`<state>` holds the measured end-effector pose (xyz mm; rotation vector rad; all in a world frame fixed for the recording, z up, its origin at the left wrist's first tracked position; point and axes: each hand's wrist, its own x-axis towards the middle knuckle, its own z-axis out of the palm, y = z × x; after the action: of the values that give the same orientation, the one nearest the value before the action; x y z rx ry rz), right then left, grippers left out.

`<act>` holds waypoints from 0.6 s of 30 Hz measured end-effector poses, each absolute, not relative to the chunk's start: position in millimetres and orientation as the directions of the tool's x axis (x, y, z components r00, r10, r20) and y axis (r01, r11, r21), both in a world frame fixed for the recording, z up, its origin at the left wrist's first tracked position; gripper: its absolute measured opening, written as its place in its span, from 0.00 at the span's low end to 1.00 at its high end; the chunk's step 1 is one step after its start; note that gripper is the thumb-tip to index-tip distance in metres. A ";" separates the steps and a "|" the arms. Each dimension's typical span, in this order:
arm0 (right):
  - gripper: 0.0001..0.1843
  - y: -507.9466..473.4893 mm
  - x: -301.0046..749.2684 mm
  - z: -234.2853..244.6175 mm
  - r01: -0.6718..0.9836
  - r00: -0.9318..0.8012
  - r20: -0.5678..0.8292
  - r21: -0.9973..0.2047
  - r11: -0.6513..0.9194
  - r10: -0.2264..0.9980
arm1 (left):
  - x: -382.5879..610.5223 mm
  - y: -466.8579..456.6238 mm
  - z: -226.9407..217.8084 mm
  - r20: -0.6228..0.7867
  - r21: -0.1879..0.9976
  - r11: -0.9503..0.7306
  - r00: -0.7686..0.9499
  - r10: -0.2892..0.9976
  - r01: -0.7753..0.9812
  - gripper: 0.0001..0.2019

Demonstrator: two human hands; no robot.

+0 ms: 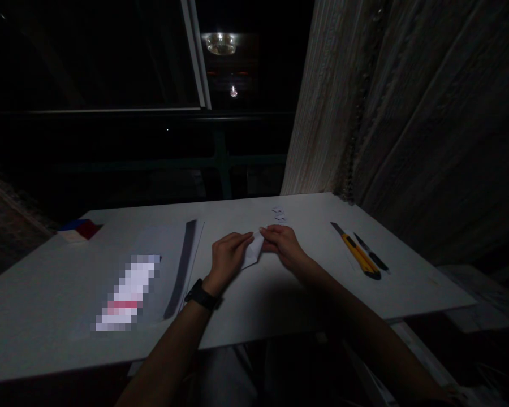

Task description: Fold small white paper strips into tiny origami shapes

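Observation:
A small folded piece of white paper [254, 251] lies on the white table [280, 305] between my two hands. My left hand [228, 257] has its fingers curled onto the paper's left side; a dark watch sits on that wrist. My right hand [283, 242] pinches the paper's upper right edge with closed fingers. Both hands rest low on the table top.
A yellow utility knife [358, 253] and a dark pen-like tool [371, 251] lie to the right. A long dark ruler [182, 265] lies on a paper sheet [152, 249] at left. Small paper scraps [279, 213] sit behind the hands. A red and blue block [80, 228] is far left. A curtain hangs at the right.

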<state>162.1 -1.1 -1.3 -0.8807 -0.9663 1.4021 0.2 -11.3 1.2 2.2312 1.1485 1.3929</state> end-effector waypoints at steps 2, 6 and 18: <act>0.16 -1.2 162.2 -1.1 -0.378 -0.053 0.021 -0.926 -0.001 0.998 | 1.3 -11.7 1.3 0.627 0.604 -0.640 0.213 0.750 0.476 0.11; 0.17 -2.0 160.9 -2.7 -0.336 -0.083 0.003 -0.942 -0.026 0.997 | 4.3 -10.3 -0.6 0.576 0.691 -0.565 0.130 0.807 0.451 0.11; 0.20 -2.4 158.0 -10.9 -0.160 -0.244 -0.020 -0.985 -0.060 0.970 | 6.7 -3.3 -7.7 0.437 0.871 -0.402 -0.071 0.897 0.284 0.13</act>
<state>158.0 -2.4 -10.9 -0.9876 -1.2359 1.4907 6.7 -3.3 -7.7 1.6772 1.2719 1.5009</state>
